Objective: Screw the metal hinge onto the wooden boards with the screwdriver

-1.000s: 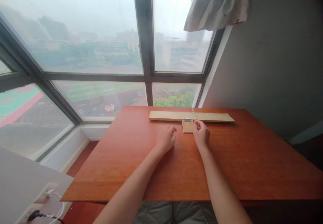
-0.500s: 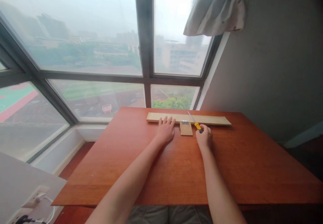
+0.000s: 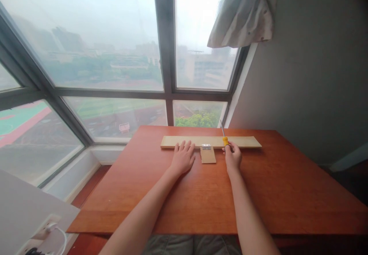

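Observation:
A long pale wooden board (image 3: 244, 142) lies across the far side of the orange-brown table (image 3: 201, 201). A small wooden piece (image 3: 207, 156) sits against its near edge, joined by a small metal hinge (image 3: 206, 146). My left hand (image 3: 182, 157) lies flat with fingers spread, its fingertips on the board left of the hinge. My right hand (image 3: 232, 157) is closed around a yellow-handled screwdriver (image 3: 224, 136), whose metal shaft points up and away over the board, to the right of the small piece.
Large windows (image 3: 115, 56) rise just behind the table. A grey wall (image 3: 316, 75) stands to the right, with a bunched curtain (image 3: 244, 13) above. A white surface with a socket and cable (image 3: 48, 228) is at the lower left.
My left hand opened from a loose curl and reached forward onto the board. My right hand shifted right with the screwdriver, whose shaft now stands steeper. The camera tilted slightly.

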### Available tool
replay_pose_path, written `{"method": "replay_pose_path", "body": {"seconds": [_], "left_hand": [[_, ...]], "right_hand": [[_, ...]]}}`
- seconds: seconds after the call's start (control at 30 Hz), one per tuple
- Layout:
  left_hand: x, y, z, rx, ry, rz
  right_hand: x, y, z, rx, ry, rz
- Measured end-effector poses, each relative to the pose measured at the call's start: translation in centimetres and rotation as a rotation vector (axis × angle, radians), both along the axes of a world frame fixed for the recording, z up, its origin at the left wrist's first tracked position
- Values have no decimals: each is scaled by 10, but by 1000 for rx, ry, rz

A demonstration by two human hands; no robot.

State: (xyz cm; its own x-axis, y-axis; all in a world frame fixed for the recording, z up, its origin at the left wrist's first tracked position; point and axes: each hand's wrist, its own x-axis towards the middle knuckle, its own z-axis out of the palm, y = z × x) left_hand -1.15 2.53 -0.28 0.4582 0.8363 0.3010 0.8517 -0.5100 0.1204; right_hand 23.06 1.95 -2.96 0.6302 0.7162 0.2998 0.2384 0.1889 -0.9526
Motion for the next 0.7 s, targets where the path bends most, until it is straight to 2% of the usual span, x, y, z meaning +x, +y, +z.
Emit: {"method": "replay_pose_path", "body": {"seconds": [0.13, 0.3, 0.57, 0.7], "left_hand": [[-13, -18, 1, -1, 15, 9], [-28, -37, 4, 22, 44, 25], [-51, -61, 15, -15, 58, 65], [-54, -62, 25, -28, 34, 59]], "right_hand": [[-15, -7, 15, 9, 137, 96], [-27, -14, 30, 22, 200, 197], [-39, -21, 39, 41, 246, 316], [-40, -24, 42, 53, 289, 387]]}}
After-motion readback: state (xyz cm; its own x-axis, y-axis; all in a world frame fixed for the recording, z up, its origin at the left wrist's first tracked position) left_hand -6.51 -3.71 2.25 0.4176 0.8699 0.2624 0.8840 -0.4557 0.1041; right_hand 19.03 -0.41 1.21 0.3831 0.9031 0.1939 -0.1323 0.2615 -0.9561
